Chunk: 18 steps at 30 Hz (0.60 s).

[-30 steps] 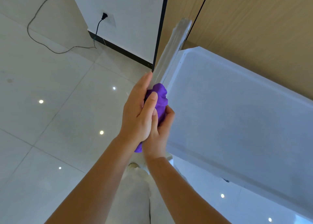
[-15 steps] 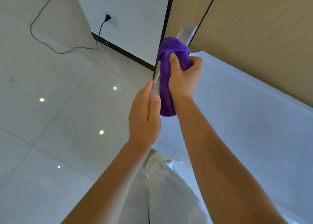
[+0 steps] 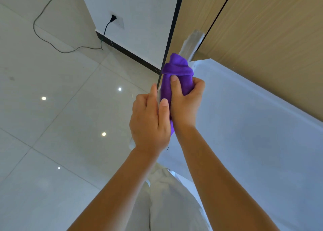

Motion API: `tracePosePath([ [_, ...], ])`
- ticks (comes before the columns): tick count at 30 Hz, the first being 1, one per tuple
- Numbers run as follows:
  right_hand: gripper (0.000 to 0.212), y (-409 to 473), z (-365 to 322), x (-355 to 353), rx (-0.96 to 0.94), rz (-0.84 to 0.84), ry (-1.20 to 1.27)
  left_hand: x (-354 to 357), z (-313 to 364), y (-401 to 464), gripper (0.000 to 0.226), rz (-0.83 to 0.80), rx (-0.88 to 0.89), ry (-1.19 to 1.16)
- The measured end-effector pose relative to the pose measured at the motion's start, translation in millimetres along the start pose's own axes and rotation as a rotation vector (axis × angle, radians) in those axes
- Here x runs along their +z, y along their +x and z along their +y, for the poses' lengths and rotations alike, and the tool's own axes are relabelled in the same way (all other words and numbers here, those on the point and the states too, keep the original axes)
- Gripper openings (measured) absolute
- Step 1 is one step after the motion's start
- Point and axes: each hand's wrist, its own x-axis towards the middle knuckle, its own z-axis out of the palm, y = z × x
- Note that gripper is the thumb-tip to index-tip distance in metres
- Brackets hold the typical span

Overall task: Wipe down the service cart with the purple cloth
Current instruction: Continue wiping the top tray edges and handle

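The person stands at the corner of a white service cart [image 3: 253,134], both bare arms reaching forward. The right hand [image 3: 186,101] grips the purple cloth [image 3: 176,73], fingers [image 3: 174,85] curled round it so the cloth is wrapped about the cart's silvery upright post [image 3: 193,42], just where the post meets the top tray's corner. A tail of cloth hangs down behind the wrist. The left hand [image 3: 149,120] sits just below and beside the right, touching it, its fingers closed round the same post with the thumb lying along the front. The top of the post sticks out bare above the cloth. Behind the cart are wood-grain panels [image 3: 271,38]; to the left, a pale tiled floor [image 3: 52,126] and a black cable [image 3: 52,45] plugged into a wall socket [image 3: 118,22].
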Motion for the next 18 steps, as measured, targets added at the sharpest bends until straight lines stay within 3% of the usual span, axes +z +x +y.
tracePosePath([
  [5,0.022,-32.9,14.8,-19.1,0.04,-0.147,-0.035,-5.5,-3.3,-4.5,0.049,-0.04,-0.026,-0.156],
  [10,0.029,-41.9,41.8,-53.1,-0.035,0.055,-0.171,-11.9,-25.0,-17.3,0.04,-0.104,0.229,-0.156],
  [13,0.023,-57.1,68.7,-55.9,0.037,-0.108,-0.373,-16.5,-29.1,-29.1,0.04,-0.064,0.015,-0.261],
  [16,0.024,-89.3,98.8,-44.0,-0.31,-0.324,-0.791,-17.8,-40.4,-38.0,0.05,-0.078,-0.172,-0.227],
  [18,0.028,-92.4,111.1,-36.1,-0.395,-0.391,-0.946,-17.7,-49.6,-39.0,0.055,-0.121,-0.201,-0.187],
])
